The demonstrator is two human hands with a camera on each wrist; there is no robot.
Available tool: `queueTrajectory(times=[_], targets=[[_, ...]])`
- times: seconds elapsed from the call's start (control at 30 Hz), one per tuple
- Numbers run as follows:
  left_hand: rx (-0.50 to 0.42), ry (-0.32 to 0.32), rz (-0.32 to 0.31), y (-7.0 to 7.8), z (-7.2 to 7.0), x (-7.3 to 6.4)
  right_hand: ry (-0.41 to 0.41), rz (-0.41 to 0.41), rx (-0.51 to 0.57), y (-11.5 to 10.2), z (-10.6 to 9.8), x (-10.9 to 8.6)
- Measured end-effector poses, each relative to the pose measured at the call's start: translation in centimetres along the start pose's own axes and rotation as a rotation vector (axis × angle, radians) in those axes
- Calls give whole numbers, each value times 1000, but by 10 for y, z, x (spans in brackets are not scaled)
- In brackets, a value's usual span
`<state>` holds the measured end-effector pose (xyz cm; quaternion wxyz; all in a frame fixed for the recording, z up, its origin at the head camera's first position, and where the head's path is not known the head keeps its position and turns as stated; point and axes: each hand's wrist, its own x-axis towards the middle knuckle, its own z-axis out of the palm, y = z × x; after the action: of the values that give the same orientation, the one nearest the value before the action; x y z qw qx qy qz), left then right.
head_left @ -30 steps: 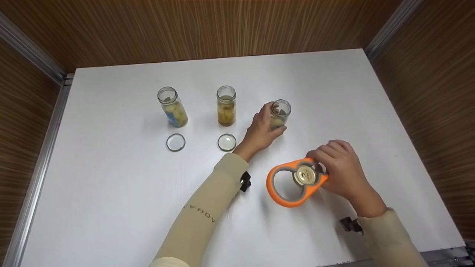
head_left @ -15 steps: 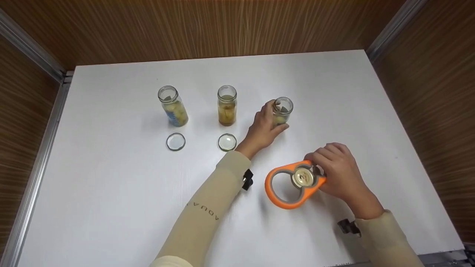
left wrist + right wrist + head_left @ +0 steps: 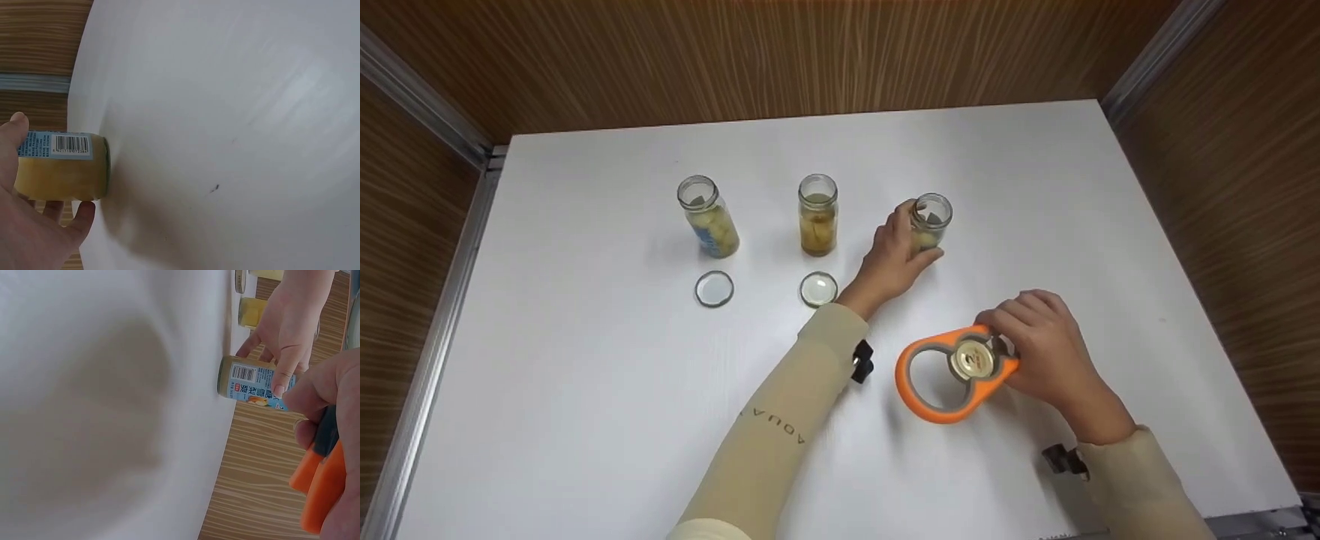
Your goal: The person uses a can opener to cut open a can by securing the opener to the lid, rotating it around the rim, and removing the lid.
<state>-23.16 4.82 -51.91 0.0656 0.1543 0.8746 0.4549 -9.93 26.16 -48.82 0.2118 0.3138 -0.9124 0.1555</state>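
My left hand (image 3: 891, 262) grips an open glass jar (image 3: 931, 219) of pale fruit pieces, upright on the table. Its blue label with a barcode (image 3: 72, 145) shows in the left wrist view. In my right hand (image 3: 1046, 349) is an orange jar opener (image 3: 934, 409) with a grey lining, held above the table nearer the front. A gold lid (image 3: 975, 358) sits in the smaller opening of the tool, beside the large ring. The right wrist view shows the opener's orange handles (image 3: 326, 486) under my fingers, and the labelled jar beyond.
Two more open jars stand to the left, one with fruit pieces (image 3: 712, 225) and one with yellow liquid (image 3: 818, 225). In front of each lies a lid, the left lid (image 3: 714, 289) and the middle lid (image 3: 818, 289). Wood-grain panels (image 3: 810, 60) border the white table (image 3: 585, 390).
Over the last second the left hand and its jar have shifted slightly away and to the right. The right hand has lowered the opener a little toward the front left, then stayed still.
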Motion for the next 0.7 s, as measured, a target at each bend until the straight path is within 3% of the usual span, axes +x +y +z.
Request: queueTrajectory(times=[0.7], targets=[[-21,-6,2,1,-1,3,-15,30,7,-1,-3,-5]])
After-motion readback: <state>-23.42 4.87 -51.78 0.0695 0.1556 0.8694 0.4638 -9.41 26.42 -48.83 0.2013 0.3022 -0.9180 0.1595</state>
